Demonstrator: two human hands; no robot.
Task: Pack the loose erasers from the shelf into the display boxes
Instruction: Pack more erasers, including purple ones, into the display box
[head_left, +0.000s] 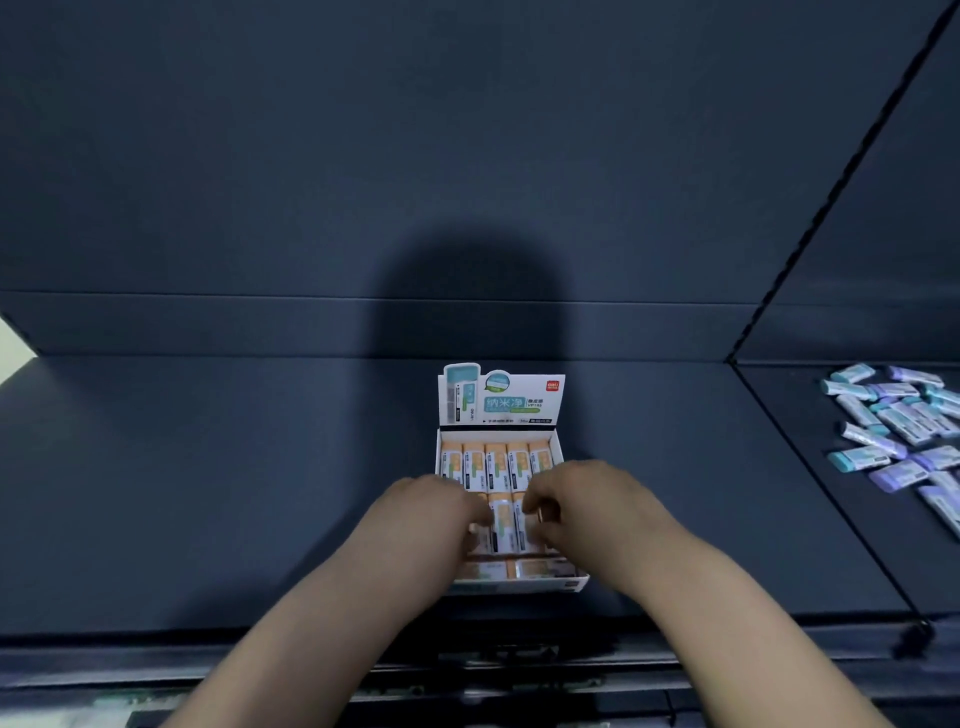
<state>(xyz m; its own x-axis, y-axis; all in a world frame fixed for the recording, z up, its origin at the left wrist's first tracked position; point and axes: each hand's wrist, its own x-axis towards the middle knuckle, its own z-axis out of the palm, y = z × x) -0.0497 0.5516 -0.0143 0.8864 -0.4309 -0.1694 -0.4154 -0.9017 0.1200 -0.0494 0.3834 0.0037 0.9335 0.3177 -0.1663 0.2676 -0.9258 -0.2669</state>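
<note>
Over box, left: left hand (441, 512) curled onto orange-sleeved white erasers (497, 465); grasp cannot be told.
Centre: white cardboard display box (519, 587), nearly full.
Right: right hand (576, 504) pinches one of these erasers; press it flush with its row.
Far right: loose blue and purple erasers (893, 431), well apart.

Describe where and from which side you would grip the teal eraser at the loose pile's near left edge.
From above, probably, pinching its two long sides: the teal eraser lies flat, and a purple eraser crowds its right end.
</note>
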